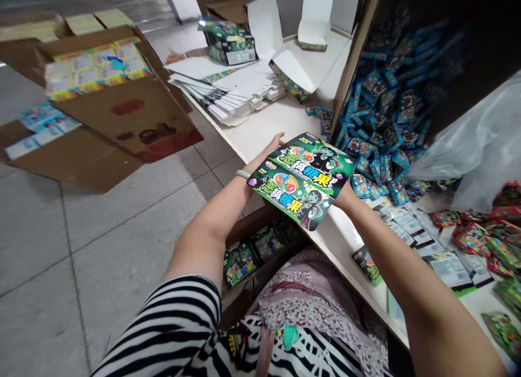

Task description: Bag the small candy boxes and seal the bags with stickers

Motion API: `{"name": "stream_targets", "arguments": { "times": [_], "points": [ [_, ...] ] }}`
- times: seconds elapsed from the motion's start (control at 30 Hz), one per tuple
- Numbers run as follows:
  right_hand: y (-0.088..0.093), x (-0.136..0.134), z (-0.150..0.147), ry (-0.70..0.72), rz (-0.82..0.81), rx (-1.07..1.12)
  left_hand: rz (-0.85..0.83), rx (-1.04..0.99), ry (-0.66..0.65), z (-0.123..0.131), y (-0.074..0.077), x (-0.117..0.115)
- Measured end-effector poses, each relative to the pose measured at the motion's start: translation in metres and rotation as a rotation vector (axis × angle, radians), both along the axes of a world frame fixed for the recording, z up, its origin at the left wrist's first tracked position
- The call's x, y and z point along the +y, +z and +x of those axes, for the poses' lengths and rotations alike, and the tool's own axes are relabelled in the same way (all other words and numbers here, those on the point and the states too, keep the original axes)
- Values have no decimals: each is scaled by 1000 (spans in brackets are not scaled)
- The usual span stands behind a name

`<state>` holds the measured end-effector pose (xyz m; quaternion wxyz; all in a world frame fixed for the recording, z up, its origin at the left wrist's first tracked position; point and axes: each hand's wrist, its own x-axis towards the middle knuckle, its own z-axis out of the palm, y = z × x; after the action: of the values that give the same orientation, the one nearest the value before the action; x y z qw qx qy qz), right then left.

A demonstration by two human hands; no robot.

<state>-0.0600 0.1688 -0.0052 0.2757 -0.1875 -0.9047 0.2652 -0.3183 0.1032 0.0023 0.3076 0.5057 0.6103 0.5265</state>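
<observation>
A dark green printed candy display box (301, 179), with cartoon figures and large lettering, is held up in front of me over the table edge. Behind its far left edge is my left hand (275, 145), fingertips showing past the cardboard and a pale bangle on the wrist. My right hand (341, 198) reaches behind the box's right end; its fingers are hidden by the cardboard. Both hands appear to hold the box from its back side. Below it, a carton (240, 287) by my lap contains several similar green boxes (240, 263).
White flat cardboard pieces (240, 92) are stacked on the table (277, 125), near a green box (230, 43). Blue candy packets (378, 122) spill from a large tipped carton at right, beside clear plastic (459, 133). Red packets (476, 236) lie nearby. An open carton (126, 111) stands left.
</observation>
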Motion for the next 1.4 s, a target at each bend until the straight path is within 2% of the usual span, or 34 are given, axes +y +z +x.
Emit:
{"name": "stream_targets", "arguments": {
  "times": [0.07, 0.17, 0.23, 0.3, 0.4, 0.5, 0.57, 0.67, 0.77, 0.87, 0.97, 1.03, 1.13, 1.2, 1.3, 1.4],
  "points": [
    [7, -11, 12, -67, -195, 67, 90, 93, 23, -4, 8, -3],
    [23, -17, 32, -236, -588, 275, 290, 237, -41, -6, 28, -8],
    [42, -13, 42, -346, -845, 448, 373, 257, -47, -3, 44, -5],
    [68, -6, 46, -389, -1023, 573, 387, 178, -25, -1, 59, 4],
    [109, 0, 42, -330, -1062, 585, 282, 11, -96, 2, 80, 18],
    [138, 3, 31, -265, -1030, 525, 116, -107, -234, 3, 102, 15],
    [150, 8, 25, -254, -1027, 513, 54, -178, -320, 4, 118, 5],
    [161, 19, 24, -281, -1038, 486, 47, -228, -426, 3, 139, -10],
    [167, 26, 27, -269, -990, 398, 63, -181, -390, -5, 150, -13],
    [163, 30, 30, -281, -871, 332, 10, -228, -394, -13, 149, -4],
    [150, 34, 31, -237, -706, 311, -4, -250, -400, -13, 137, 10],
    [141, 36, 32, -223, -537, 258, 54, -164, -343, -8, 125, 22],
    [134, 37, 34, -316, -236, 153, 193, -33, -231, -1, 107, 39],
    [131, 33, 36, -376, -90, 138, 271, 8, -168, -1, 98, 47],
    [123, 16, 38, -401, -34, 155, 291, 35, -161, -8, 89, 45],
    [106, -12, 41, -361, -107, 134, 217, 55, -249, -19, 83, 21]
  ]
}}
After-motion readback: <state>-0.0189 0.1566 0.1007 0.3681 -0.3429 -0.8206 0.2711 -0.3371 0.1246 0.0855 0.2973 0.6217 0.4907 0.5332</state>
